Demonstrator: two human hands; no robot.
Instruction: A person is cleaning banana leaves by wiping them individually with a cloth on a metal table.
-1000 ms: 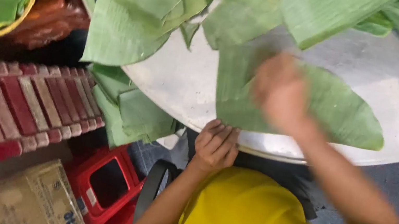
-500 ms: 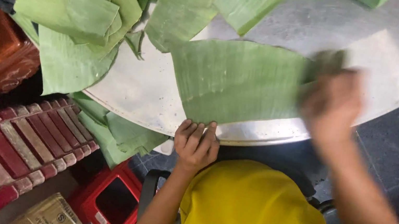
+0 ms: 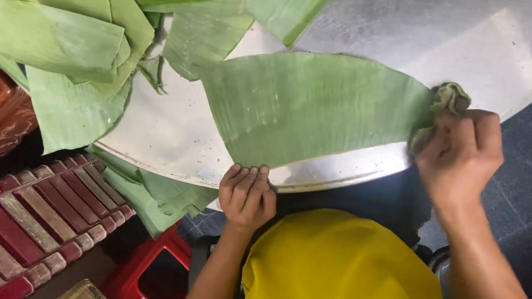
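Leaf: a large banana leaf piece (image 3: 317, 111) lies flat on the round metal worktop (image 3: 437, 41), its near edge along the rim.
Right hand: the right hand (image 3: 459, 157) has its grip closed around a crumpled greenish cloth (image 3: 448, 99), pressed at the leaf's right end (most of the cloth is hidden inside the fist).
Left hand: the left hand (image 3: 246, 196) rests at the worktop's near rim, fingers curled together at the leaf's lower edge; whether it pinches the leaf I cannot tell.
Pile: a heap of banana leaves (image 3: 67, 21) covers the worktop's left part, cut off at the top.
Below: a red slatted crate (image 3: 9, 223) and a red plastic stool (image 3: 151, 280), both partly out of view.
Wearer: yellow shirt (image 3: 344, 288) hides what is under the rim.
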